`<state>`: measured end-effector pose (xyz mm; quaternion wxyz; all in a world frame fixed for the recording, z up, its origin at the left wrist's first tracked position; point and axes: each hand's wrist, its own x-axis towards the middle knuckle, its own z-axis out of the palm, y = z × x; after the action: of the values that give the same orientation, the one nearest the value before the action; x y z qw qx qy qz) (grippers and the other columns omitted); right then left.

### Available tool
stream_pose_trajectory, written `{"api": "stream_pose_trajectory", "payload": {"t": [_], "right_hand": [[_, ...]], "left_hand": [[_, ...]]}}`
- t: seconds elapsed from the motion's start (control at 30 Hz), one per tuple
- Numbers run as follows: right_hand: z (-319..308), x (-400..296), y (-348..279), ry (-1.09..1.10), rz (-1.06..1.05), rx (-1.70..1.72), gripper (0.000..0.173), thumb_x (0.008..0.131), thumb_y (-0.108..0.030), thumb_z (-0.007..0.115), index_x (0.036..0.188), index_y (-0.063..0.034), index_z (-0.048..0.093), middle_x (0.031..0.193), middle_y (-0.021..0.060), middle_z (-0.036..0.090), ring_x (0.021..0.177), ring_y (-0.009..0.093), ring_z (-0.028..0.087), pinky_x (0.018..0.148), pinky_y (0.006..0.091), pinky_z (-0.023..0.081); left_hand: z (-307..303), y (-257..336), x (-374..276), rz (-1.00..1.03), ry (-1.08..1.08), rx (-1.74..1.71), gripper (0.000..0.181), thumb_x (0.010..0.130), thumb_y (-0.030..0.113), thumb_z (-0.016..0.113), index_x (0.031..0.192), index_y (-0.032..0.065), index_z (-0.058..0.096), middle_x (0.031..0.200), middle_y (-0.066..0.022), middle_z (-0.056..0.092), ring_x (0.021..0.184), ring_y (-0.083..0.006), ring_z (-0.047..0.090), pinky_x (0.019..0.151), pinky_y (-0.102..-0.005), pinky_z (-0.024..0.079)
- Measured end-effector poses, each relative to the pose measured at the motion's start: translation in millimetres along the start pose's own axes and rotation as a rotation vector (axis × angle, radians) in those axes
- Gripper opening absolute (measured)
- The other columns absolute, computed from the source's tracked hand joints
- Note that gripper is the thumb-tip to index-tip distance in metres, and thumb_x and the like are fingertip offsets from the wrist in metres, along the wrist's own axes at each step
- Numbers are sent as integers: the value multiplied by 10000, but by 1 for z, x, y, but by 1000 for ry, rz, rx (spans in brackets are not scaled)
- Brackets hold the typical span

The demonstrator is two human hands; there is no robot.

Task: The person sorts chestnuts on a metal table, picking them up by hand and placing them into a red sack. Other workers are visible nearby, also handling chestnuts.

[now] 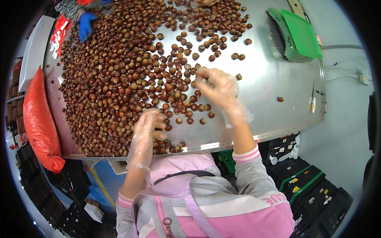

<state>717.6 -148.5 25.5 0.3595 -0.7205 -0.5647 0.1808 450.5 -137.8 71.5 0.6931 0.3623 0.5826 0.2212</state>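
A large spread of brown chestnuts (119,74) covers the left and middle of a metal table (256,98). My left hand (147,125), in a clear plastic glove, is at the near edge of the heap with its fingers apart. It looks to hold nothing. My right hand (218,86), gloved the same way, hovers by the looser chestnuts at the heap's right side. Its fingers are curled and blurred, so whether a chestnut sits in them cannot be seen. A few single chestnuts lie apart to its right.
Another person's blue-gloved hand (85,26) is over the far left chestnuts; another hand (207,2) shows at the top. A filled red sack (41,122) borders the left. A green plastic scoop-like container (300,35) and a small knife (312,104) lie right. Black crates (309,190) stand below.
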Motion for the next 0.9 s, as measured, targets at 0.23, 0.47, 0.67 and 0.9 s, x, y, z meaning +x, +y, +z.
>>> {"api": "stream_pose_trajectory", "payload": {"t": [0.23,0.47,0.67,0.9], "right_hand": [[-29,-40,-4,-5,34,50,488,842,-235,825,1278,-66,690,1174,98,729,1047,254,694,932,404,552],[-133,-56,175,615,658,-385,409,1023,-282,612,1346,-34,654,1381,160,642,1278,313,597,1132,427,443],[-43,-51,149,441,490,-117,313,1043,-266,559,1251,-90,713,1383,144,622,1340,331,531,1169,466,402],[5,-32,61,256,367,7,326,999,-271,633,1274,-106,696,1351,122,662,1349,326,546,1155,453,420]], "left_hand": [[-16,-38,24,-336,-271,-476,345,1084,402,556,1049,66,624,789,-9,544,619,-93,462,455,-215,290],[-32,-39,16,-331,-230,-467,304,1104,338,534,936,86,566,637,78,307,502,-34,239,434,-204,165],[-30,-40,15,-307,-187,-546,350,1094,406,546,992,73,580,678,56,383,559,-48,336,458,-185,262],[-32,-54,23,-225,-167,-940,500,1087,435,531,1144,-49,644,1024,-175,626,915,-275,630,746,-350,545]]}}
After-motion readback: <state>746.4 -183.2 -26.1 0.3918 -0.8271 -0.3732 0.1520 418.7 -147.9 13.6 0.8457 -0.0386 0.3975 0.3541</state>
